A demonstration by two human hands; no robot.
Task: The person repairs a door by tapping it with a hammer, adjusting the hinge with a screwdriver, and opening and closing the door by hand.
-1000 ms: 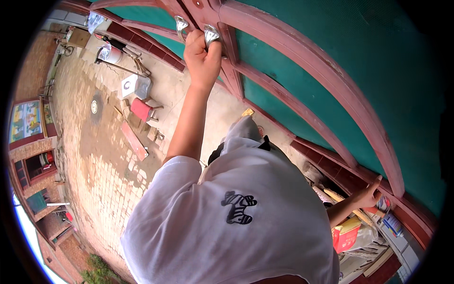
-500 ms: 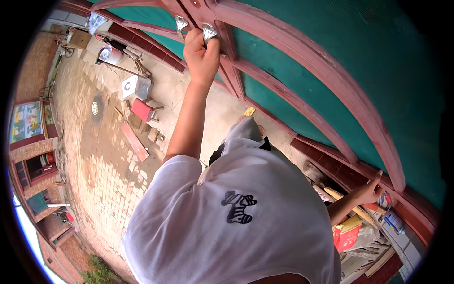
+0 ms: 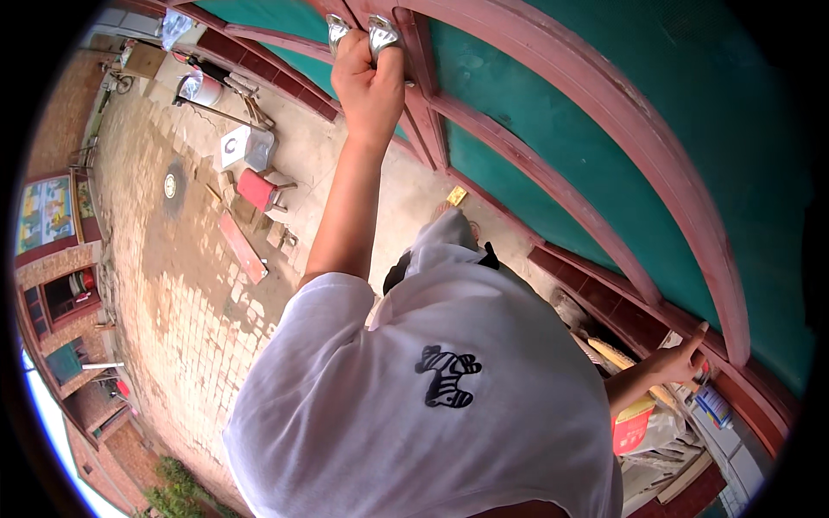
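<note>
My left hand (image 3: 370, 86) is raised at the top middle, its fingers curled around a silver door handle (image 3: 382, 36). A second silver handle (image 3: 337, 31) sits just left of it, close to my knuckles. Both are fixed on a reddish-pink wooden door frame (image 3: 587, 99) with green panels (image 3: 509, 82). Low on the right, my right hand (image 3: 678, 361) is beside the lower frame, one finger stretched out along the wood. Its other fingers are partly hidden, and I see nothing held there.
Below my right arm lie a red-and-yellow bag (image 3: 632, 427) and a blue-and-white can (image 3: 713, 406). A yellow packet (image 3: 456, 196) rests on the floor near my feet. Leftward stand a red chair (image 3: 256, 190), a bucket (image 3: 200, 89) and a reddish plank (image 3: 243, 249) on the brick courtyard.
The view has shifted slightly, and my right hand sits a little lower in the picture. My left hand stays on the handle.
</note>
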